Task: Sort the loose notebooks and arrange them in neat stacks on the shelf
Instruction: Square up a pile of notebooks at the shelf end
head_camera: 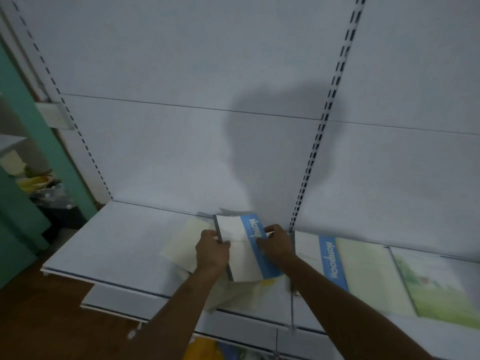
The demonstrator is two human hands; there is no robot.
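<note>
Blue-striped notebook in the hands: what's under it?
Under the blue-striped notebook: a cream notebook sticking out left and pale covers below it, on the shelf. Their overlapped parts are hidden.

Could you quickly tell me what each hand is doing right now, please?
Left hand: grips the blue-banded notebook by its dark spine.
Right hand: holds the same notebook's blue edge.

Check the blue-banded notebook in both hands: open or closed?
Closed: the notebook shows only its front cover, left hand gripping its dark spine, right hand on the blue band.

White notebook [242,249] with blue band; white shelf [117,242].
</note>
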